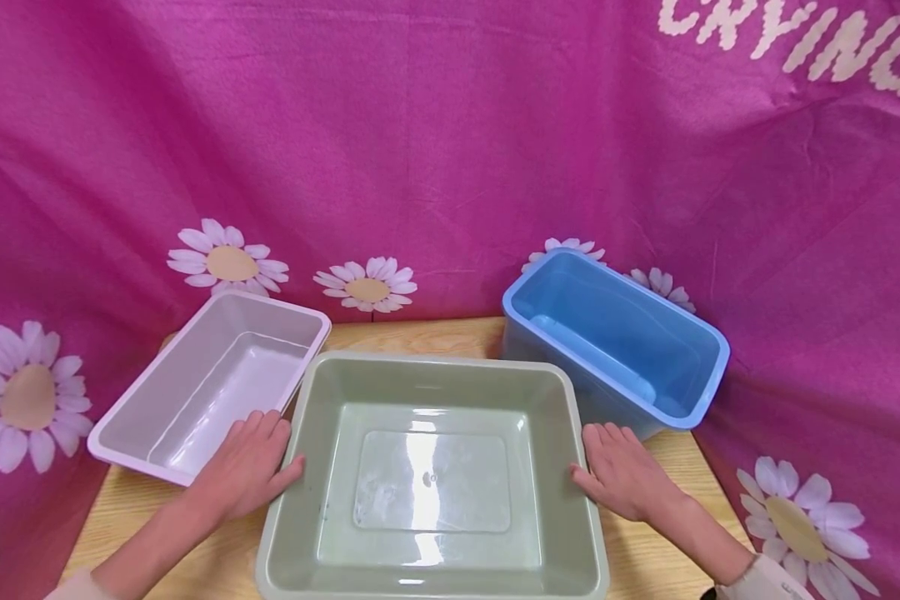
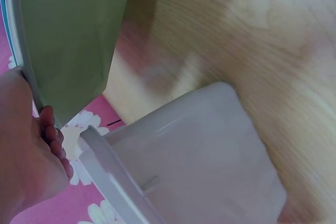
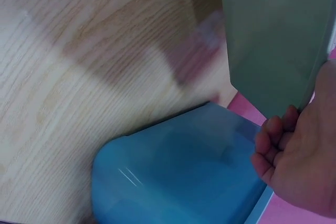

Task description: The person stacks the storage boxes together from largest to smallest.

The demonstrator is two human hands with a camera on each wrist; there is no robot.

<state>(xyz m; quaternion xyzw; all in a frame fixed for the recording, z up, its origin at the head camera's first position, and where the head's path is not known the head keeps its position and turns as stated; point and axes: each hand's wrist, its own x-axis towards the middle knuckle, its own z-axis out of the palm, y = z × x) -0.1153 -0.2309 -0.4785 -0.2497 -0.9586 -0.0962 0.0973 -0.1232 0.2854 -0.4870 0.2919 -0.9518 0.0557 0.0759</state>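
A wide, pale green plastic bin (image 1: pixel 431 479) is held level between both hands, and nothing lies inside it. My left hand (image 1: pixel 247 467) grips its left rim, thumb over the top and fingers curled under the edge. On the opposite side, my right hand (image 1: pixel 626 471) holds the right rim the same way. The left wrist view shows the curled left fingers (image 2: pixel 52 135) below the rim, beside the green outer wall (image 2: pixel 73 30). In the right wrist view the right fingers (image 3: pixel 273 140) bend under the rim too. Whether the bin's base touches the table is hard to tell.
A pale lilac bin (image 1: pixel 210 392) stands at an angle on the left, close to the left hand. Behind the right hand stands a deeper blue bin (image 1: pixel 615 333). All are at a wooden table (image 1: pixel 427 335), with a magenta daisy-print cloth (image 1: pixel 420 150) hanging around it.
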